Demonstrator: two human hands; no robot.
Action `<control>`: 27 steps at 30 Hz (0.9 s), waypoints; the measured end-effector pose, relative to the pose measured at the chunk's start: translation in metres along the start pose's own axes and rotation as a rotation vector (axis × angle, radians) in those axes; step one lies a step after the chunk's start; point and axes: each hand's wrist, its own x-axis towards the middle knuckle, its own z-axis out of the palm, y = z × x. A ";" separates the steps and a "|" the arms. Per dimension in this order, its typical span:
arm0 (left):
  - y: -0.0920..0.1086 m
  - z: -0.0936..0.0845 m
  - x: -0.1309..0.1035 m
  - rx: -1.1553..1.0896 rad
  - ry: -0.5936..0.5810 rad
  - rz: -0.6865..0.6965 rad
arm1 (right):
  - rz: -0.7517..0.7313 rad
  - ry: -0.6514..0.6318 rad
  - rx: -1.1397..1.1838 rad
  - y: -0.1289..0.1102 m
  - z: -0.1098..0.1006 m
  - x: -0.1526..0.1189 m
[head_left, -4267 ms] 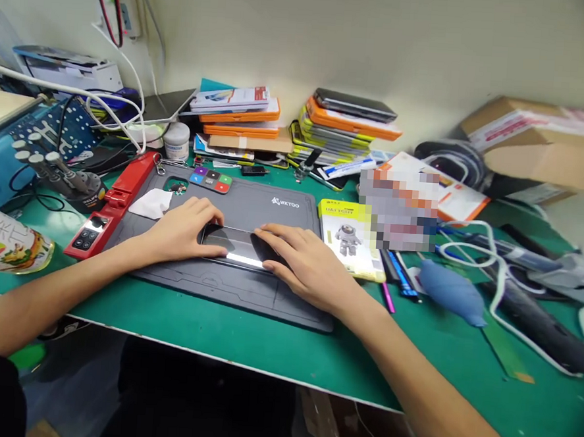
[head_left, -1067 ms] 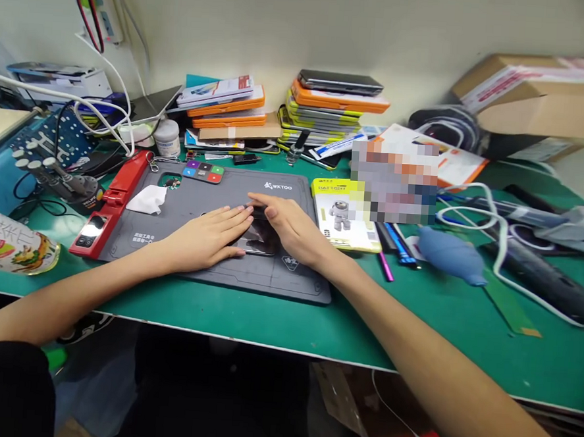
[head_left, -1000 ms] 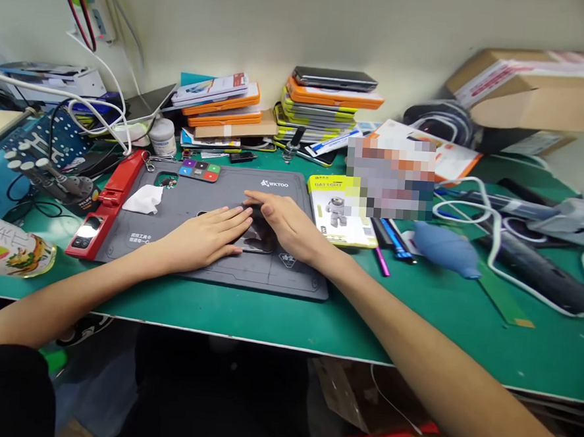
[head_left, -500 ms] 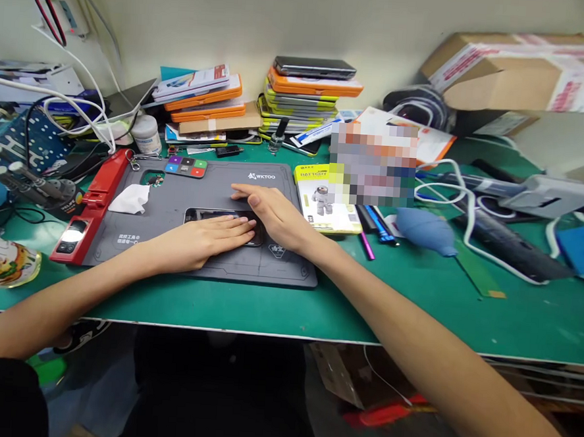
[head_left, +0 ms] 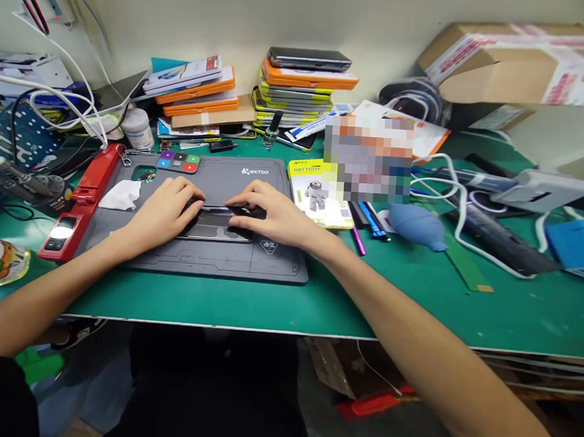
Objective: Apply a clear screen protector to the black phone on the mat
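Note:
A dark glossy phone [head_left: 217, 227] lies sideways on the grey work mat [head_left: 210, 263]. My left hand [head_left: 166, 211] grips its left end, thumb at the near side and fingers curled over the far side. At the right end, my right hand [head_left: 260, 213] has its thumb and fingers round the phone's edges. A crumpled white cloth [head_left: 120, 195] lies on the mat to the left of my left hand. Beyond it is a small multicoloured block [head_left: 178, 161].
A red tool [head_left: 83, 196] flanks the mat's left side. Right of the mat are a battery package [head_left: 318, 194], pens and a blue air blower [head_left: 417, 226]. Stacked cases [head_left: 294, 100] stand behind. A drink cup [head_left: 0, 260] is at far left.
My left hand has moved off the phone's top surface to its left end. My right hand has closed in on the right end. The view has shifted slightly.

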 end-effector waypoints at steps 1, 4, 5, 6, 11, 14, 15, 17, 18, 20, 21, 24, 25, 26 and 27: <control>-0.004 0.001 0.002 -0.038 -0.010 -0.012 | -0.001 -0.014 0.014 0.001 0.001 0.000; -0.012 0.007 0.007 -0.125 -0.024 -0.026 | 0.047 0.007 0.068 0.005 0.003 0.003; -0.013 0.009 0.008 -0.144 -0.026 -0.026 | 0.069 0.022 0.083 0.005 0.004 0.004; -0.014 0.010 0.008 -0.159 -0.026 -0.025 | 0.086 0.036 0.092 0.006 0.005 0.005; -0.013 0.013 0.009 -0.180 -0.017 -0.031 | 0.135 0.097 0.070 0.003 0.011 0.011; -0.010 0.013 0.008 -0.145 -0.006 -0.046 | 0.191 0.125 -0.032 -0.003 0.020 0.017; -0.010 0.013 0.008 -0.132 -0.004 -0.048 | 0.203 0.136 -0.082 -0.005 0.023 0.020; -0.009 0.014 0.007 -0.117 -0.010 -0.042 | 0.210 0.144 -0.150 -0.007 0.028 0.024; -0.008 0.014 0.007 -0.112 -0.013 -0.037 | 0.210 0.138 -0.152 -0.008 0.028 0.025; -0.009 0.014 0.007 -0.106 -0.014 -0.029 | 0.213 0.108 -0.092 -0.007 0.024 0.025; -0.009 0.014 0.007 -0.106 -0.013 -0.028 | 0.212 0.085 -0.047 -0.005 0.020 0.023; -0.010 0.013 0.006 -0.118 -0.019 -0.026 | 0.174 0.033 0.059 0.000 0.008 0.016; -0.010 0.013 0.006 -0.121 -0.022 -0.027 | 0.155 0.028 0.074 0.001 0.006 0.013; -0.010 0.013 0.006 -0.124 -0.023 -0.028 | 0.140 0.030 0.078 0.001 0.005 0.011; -0.010 0.014 0.006 -0.127 -0.023 -0.029 | 0.132 0.041 0.072 0.001 0.006 0.009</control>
